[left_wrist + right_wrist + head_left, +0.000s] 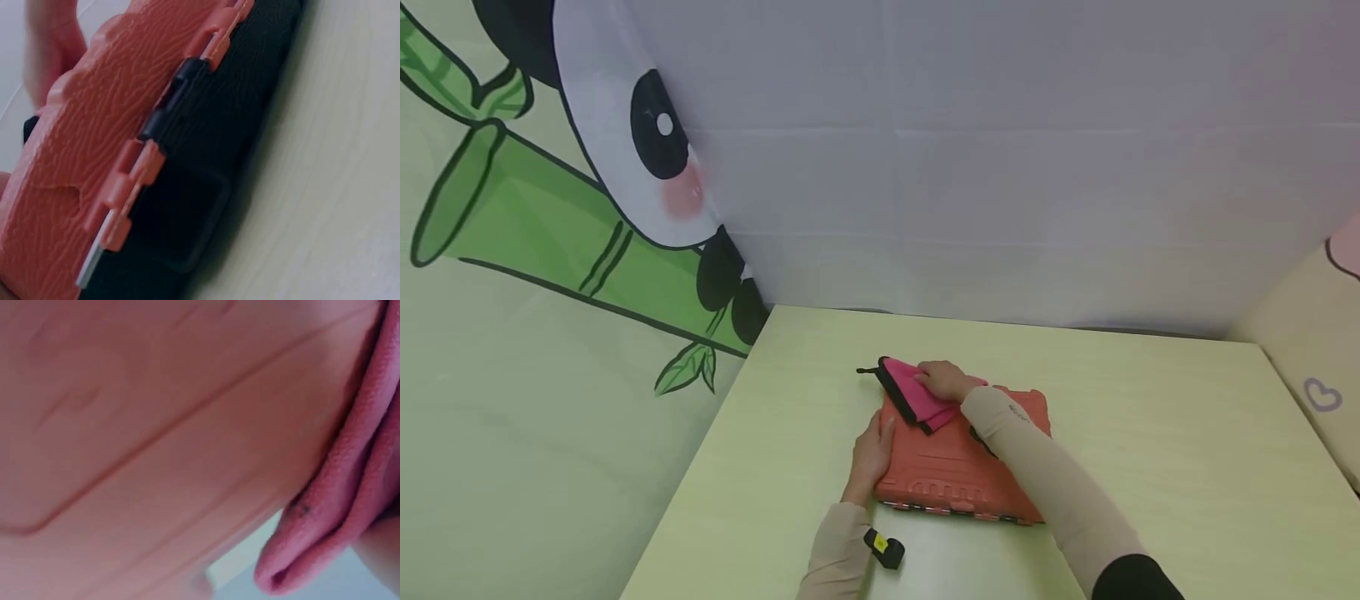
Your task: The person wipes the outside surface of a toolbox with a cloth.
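An orange-red hard plastic case (958,471) lies closed on the table, with a dark lower half (206,137) showing in the left wrist view. My right hand (946,380) grips a pink cloth (910,383) with a black edge and presses it on the case's lid, toward its far left corner. Folds of the cloth (331,519) hang at the lid's edge in the right wrist view. My left hand (872,454) rests along the case's left side, fingers fairly straight against it. Part of the lid is hidden under the right forearm.
The pale wood-grain table (1165,450) spreads around the case. A grey-white wall (1000,183) stands along its far edge. On the left is a wall with a painted bamboo picture (572,225); another wall (1300,367) borders the right.
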Demonstrator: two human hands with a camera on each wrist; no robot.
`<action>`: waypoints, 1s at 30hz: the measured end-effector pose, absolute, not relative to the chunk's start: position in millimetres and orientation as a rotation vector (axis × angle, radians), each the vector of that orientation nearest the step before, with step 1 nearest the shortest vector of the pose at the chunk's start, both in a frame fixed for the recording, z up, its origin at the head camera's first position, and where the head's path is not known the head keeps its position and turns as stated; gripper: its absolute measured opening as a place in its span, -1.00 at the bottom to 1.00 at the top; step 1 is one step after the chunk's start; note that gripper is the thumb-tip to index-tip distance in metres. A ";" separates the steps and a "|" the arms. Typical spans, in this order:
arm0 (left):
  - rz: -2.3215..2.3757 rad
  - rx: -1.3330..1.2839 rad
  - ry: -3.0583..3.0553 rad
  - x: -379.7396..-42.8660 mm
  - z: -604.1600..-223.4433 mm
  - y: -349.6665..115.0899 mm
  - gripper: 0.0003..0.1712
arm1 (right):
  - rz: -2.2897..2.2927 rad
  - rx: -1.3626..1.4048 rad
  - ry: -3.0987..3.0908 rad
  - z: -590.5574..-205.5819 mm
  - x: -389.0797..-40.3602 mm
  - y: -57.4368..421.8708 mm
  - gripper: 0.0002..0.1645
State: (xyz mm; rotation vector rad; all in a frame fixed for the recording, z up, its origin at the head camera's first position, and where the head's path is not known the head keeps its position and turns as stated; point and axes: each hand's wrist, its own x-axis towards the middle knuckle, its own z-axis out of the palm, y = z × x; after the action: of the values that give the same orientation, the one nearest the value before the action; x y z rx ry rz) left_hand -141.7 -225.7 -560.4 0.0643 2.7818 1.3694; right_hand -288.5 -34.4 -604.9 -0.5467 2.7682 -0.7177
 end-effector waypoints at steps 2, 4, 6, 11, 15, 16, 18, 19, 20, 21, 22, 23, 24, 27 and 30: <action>1.360 0.082 2.785 -140.3 -559.2 -226.7 -0.43 | -0.710 -0.574 2.781 -582.6 -271.4 -47.7 -0.57; 1.351 0.100 2.794 -139.0 -558.5 -228.1 -0.46 | -0.724 -0.543 2.767 -557.0 -252.3 -57.8 -0.57; 1.358 0.108 2.798 -137.5 -557.7 -230.1 -0.48 | -0.682 -0.403 2.700 -521.2 -228.6 -68.0 -0.54; 1.394 0.113 2.789 -134.8 -557.7 -236.7 -0.50 | -0.675 -0.420 2.653 -498.3 -205.0 -77.3 -0.43; 1.426 0.106 2.744 -133.3 -559.8 -241.2 -0.46 | -0.564 -0.449 2.731 -498.5 -201.5 -78.7 -0.55; 1.428 0.108 2.737 -132.8 -560.5 -242.2 -0.45 | -0.522 -0.473 2.761 -499.7 -200.9 -77.9 -0.58; 1.441 0.100 2.716 -131.7 -561.5 -244.1 -0.43 | -0.480 -0.507 2.815 -500.1 -199.1 -74.8 -0.61; 1.447 0.099 2.709 -131.1 -561.9 -245.0 -0.43 | -0.459 -0.529 2.844 -501.1 -198.2 -72.0 -0.62; 1.452 0.099 2.706 -130.5 -562.3 -246.0 -0.43 | -0.448 -0.553 2.867 -502.5 -197.4 -68.3 -0.62; 1.461 0.101 2.701 -129.8 -562.4 -247.0 -0.44 | -0.448 -0.576 2.884 -503.2 -196.1 -64.1 -0.63; 1.469 0.110 2.702 -129.1 -562.6 -248.0 -0.45 | -0.472 -0.594 2.892 -503.0 -194.6 -59.6 -0.65; 1.475 0.114 2.704 -128.5 -563.1 -249.2 -0.46 | -0.494 -0.608 2.900 -502.7 -192.8 -54.5 -0.68; 1.477 0.118 2.706 -127.9 -563.5 -250.1 -0.46 | -0.511 -0.619 2.901 -501.5 -190.3 -49.4 -0.73; 1.483 0.131 2.703 -126.1 -563.2 -253.4 -0.46 | -0.538 -0.636 2.883 -500.5 -184.0 -31.8 -0.80; 1.472 0.124 2.692 -126.2 -562.4 -257.2 -0.44 | -0.615 -0.666 2.824 -498.9 -177.8 -10.6 -0.78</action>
State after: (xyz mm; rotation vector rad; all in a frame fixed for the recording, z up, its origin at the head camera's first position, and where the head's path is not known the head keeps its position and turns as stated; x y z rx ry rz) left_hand -126.2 -257.2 -562.4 0.1237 2.6920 1.4719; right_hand -177.8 -10.6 -498.9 -0.6659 2.8244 -0.6155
